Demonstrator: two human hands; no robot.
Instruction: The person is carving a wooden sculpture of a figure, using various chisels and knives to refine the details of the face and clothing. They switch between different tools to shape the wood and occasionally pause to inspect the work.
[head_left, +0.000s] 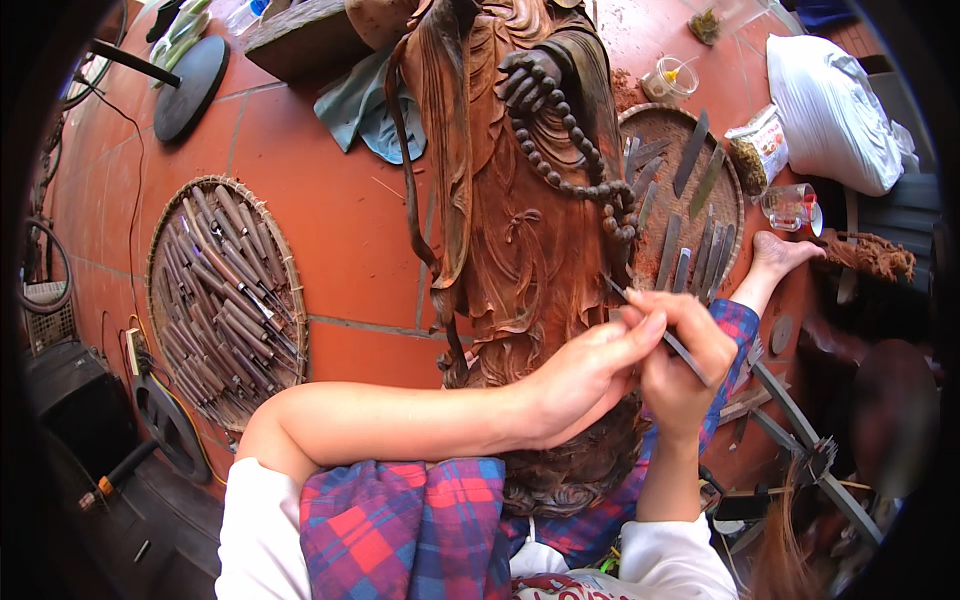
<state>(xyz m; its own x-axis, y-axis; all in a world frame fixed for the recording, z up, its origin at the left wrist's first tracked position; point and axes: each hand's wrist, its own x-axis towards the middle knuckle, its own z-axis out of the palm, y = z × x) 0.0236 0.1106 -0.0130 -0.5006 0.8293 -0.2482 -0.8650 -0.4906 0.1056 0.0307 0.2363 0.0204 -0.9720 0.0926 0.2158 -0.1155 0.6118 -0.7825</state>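
A carved wooden statue (520, 250) in draped robes lies in front of me, its carved hand holding a string of round beads (560, 150). Close to its right side, my right hand (688, 350) is closed around a thin, flat metal file (686, 358). The tool's narrow tip points up and left toward the robe's edge below the beads. Across the statue's lower part reaches my left arm, and my left hand (585, 385) meets the right one. Its thumb presses at the file, while its other fingers are partly hidden.
On the left, a round woven tray (300, 330) bears many wooden-handled carving tools. Another round tray (738, 200) at right carries flat metal strips. Beyond are a teal cloth (375, 110), a white sack (830, 115) and a clear cup (790, 207). A bare foot (785, 250) rests near the right tray.
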